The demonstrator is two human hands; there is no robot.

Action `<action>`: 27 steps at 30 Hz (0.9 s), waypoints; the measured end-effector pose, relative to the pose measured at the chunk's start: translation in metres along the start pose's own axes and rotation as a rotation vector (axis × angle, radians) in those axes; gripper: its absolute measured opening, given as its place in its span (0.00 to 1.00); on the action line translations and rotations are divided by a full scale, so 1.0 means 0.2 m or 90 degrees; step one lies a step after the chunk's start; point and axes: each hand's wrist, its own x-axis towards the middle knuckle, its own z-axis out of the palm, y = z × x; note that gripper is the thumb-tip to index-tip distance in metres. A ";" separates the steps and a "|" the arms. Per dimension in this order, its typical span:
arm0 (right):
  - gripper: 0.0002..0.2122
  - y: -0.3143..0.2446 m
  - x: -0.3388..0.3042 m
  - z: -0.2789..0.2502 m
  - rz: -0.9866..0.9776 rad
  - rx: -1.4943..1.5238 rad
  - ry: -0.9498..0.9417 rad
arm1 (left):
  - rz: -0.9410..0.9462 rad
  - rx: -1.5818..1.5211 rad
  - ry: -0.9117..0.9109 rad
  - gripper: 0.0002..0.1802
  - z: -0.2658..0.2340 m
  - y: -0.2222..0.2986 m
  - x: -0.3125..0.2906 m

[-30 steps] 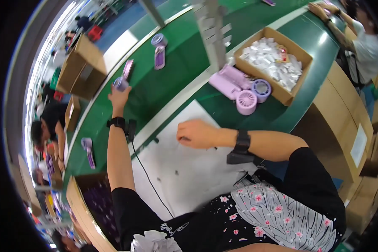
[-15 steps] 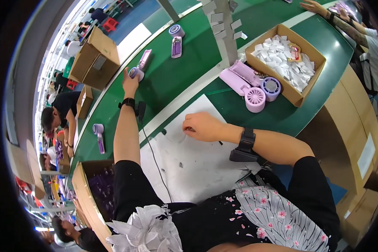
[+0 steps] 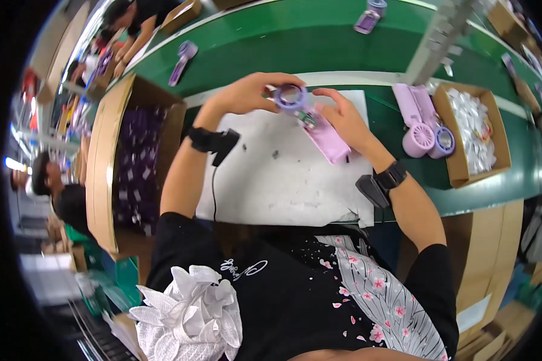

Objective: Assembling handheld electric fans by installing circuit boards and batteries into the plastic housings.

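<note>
A half-opened handheld fan (image 3: 328, 139) is over the white sheet (image 3: 265, 180), with a purple ring head, a pink handle and a small green circuit board showing between them. My left hand (image 3: 252, 95) grips the fan by its ring head, fingers and thumb on either side. My right hand (image 3: 348, 123) is at the handle's right side, its index finger and thumb apart; whether the thumb touches the handle I cannot tell. Pink fan housing parts (image 3: 417, 117) lie to the right, one with a slotted round grille, beside another purple ring head (image 3: 443, 141).
A cardboard box of white pieces (image 3: 504, 162) stands at the right, near a metal post (image 3: 430, 54). At the left is a large carton (image 3: 102, 174) of dark purple parts. More fan pieces (image 3: 182, 62) lie on the green bench. A co-worker (image 3: 141, 21) is at the far left.
My left hand has brought the fan from the far bench back over the white sheet. My right hand has moved right and opened beside it. The view has turned left.
</note>
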 end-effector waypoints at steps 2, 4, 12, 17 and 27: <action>0.27 0.01 -0.05 0.04 -0.115 -0.290 -0.029 | 0.096 0.000 0.060 0.36 0.14 -0.09 -0.01; 0.28 -0.03 -0.09 0.08 -0.072 -0.343 -0.036 | 0.082 -0.011 0.142 0.35 0.27 -0.13 -0.01; 0.30 -0.05 -0.15 0.03 -0.038 -0.387 0.030 | -0.130 0.142 0.606 0.29 0.24 -0.31 -0.41; 0.32 -0.08 -0.16 0.00 -0.009 -0.365 -0.026 | -0.486 0.538 0.713 0.26 -0.01 -0.69 -0.92; 0.34 -0.07 -0.16 0.08 0.004 -0.329 0.082 | -0.711 0.621 0.634 0.17 -0.02 -0.89 -1.12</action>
